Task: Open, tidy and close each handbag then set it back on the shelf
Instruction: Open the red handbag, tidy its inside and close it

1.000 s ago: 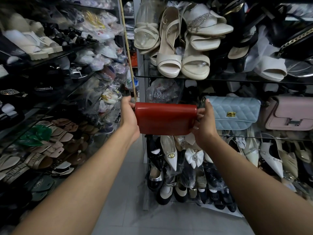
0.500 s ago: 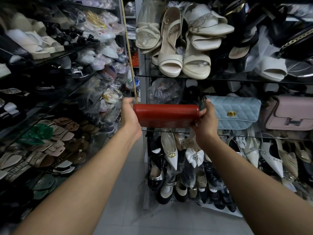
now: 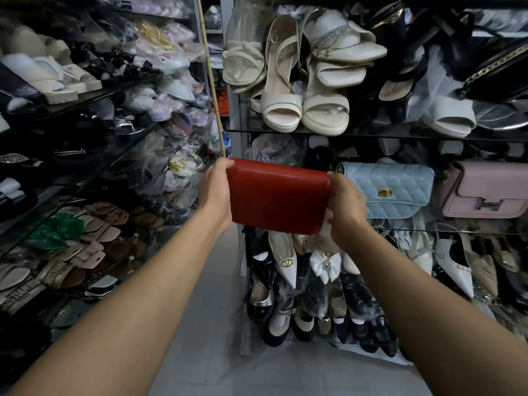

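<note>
- Head view: holds a glossy red rectangular handbag (image 3: 278, 197) at frame centre.
- Grips its left end in the curled left hand (image 3: 214, 190).
- Clasps its right end in the right hand (image 3: 345, 207), likewise curled.
- Hangs just left of a pale blue quilted handbag (image 3: 391, 187) on a glass shelf (image 3: 471, 232).

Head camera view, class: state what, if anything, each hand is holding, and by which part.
Both hold the red handbag by its short ends: the left hand grips the left end, the right hand the right end.
</note>
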